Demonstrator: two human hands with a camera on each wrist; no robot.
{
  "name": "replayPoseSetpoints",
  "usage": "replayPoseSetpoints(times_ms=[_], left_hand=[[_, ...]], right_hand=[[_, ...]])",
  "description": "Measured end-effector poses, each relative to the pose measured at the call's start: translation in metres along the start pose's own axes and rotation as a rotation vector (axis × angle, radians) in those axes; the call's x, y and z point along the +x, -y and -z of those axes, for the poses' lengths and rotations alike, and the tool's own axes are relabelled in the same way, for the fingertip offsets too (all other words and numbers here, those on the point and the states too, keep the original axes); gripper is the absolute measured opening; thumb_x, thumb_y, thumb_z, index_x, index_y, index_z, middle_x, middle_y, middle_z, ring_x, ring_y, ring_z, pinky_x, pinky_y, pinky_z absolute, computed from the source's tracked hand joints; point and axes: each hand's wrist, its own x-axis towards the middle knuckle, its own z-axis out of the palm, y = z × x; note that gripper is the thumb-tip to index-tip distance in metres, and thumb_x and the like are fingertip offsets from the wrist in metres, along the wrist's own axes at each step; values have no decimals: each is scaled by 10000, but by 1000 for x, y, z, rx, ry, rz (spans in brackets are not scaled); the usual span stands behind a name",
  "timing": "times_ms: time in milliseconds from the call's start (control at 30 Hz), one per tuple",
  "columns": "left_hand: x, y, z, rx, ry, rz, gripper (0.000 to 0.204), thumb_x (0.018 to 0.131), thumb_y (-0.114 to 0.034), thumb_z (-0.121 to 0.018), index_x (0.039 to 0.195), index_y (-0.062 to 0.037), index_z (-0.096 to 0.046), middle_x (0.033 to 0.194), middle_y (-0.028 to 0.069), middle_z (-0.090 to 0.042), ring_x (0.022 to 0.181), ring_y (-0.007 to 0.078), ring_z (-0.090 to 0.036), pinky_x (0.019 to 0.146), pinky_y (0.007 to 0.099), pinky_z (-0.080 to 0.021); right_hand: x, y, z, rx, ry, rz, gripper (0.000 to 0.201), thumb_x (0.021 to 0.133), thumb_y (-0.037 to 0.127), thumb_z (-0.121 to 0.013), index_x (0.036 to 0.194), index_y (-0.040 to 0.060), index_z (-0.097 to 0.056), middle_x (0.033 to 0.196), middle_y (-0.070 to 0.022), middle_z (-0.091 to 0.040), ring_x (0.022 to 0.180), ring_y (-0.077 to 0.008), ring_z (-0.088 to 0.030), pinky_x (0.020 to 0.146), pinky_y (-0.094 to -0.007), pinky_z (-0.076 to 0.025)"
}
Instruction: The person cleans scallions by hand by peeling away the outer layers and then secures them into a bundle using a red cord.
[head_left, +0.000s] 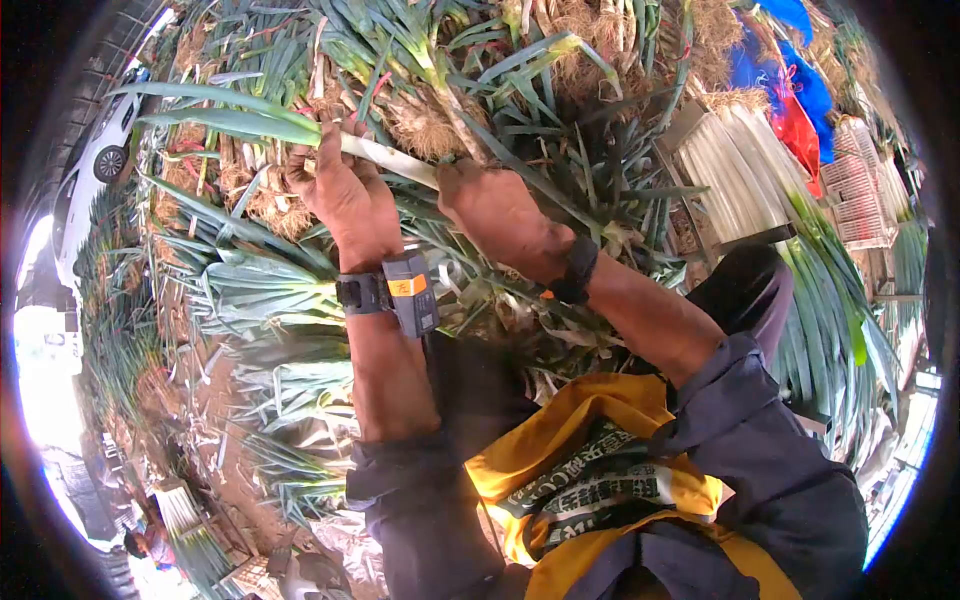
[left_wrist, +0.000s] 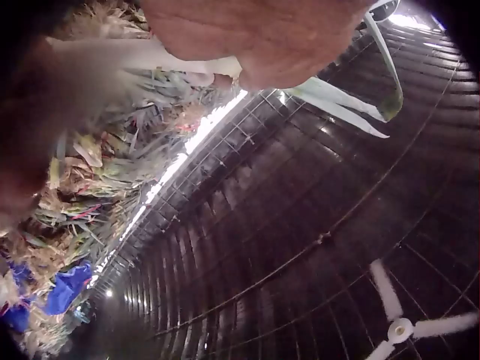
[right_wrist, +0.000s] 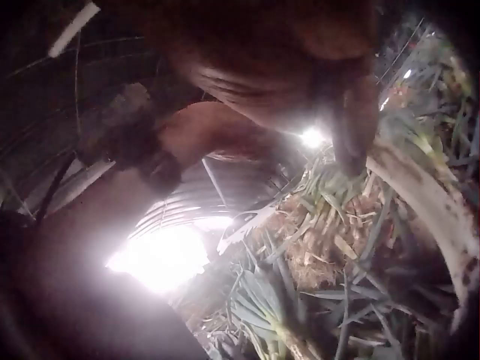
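In the head view a single long leek (head_left: 388, 158) lies across both hands, its white shaft between them and green leaves pointing left. The left hand (head_left: 345, 195) pinches it where white turns to green. Around the other end of the shaft the right hand (head_left: 505, 215) curls its fingers, hiding that end. The left wrist view has the pale shaft (left_wrist: 127, 54) running under the left hand (left_wrist: 255, 37), with leaves beyond. Part of the right hand (right_wrist: 300, 75) and a pale, dirt-flecked shaft (right_wrist: 427, 199) appear in the right wrist view.
Piles of leeks with roots (head_left: 420, 125) surround the hands. Trimmed leeks (head_left: 735, 170) lie in a rack at the right, near a red bag (head_left: 797, 140) and a pinkish crate (head_left: 858, 185). A white car (head_left: 95, 170) stands far left.
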Motion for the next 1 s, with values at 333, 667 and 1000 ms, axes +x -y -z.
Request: replayPoseSetpoints(times_ms=[333, 667, 1000], left_hand=[[-12, 0, -14, -6, 60, -38, 290, 989, -75, -661, 1214, -97, -479, 1014, 113, -665, 875, 241, -667, 794, 410, -557], [-6, 0, -6, -119, 95, 137, 229, 1022, -125, -628, 1232, -54, -573, 1016, 116, -637, 872, 222, -618, 824, 387, -546], [-17, -3, -18, -53, 152, 113, 286, 1055, -266, -600, 1204, -23, -571, 1163, 108, -629, 1093, 251, -632, 955, 421, -550]], right_hand=[[1, -12, 27, 625, -27, -193, 191, 889, 157, -667, 896, -33, -657, 778, -238, -690, 647, -398, -684, 641, -436, -573], [-11, -6, 19, 400, -171, -41, 277, 948, 264, -684, 982, -10, -698, 820, -214, -682, 737, -414, -670, 645, -466, -536], [-4, -12, 11, 497, -163, -139, 197, 954, 219, -663, 951, 22, -674, 847, -196, -671, 770, -403, -668, 664, -491, -540]])
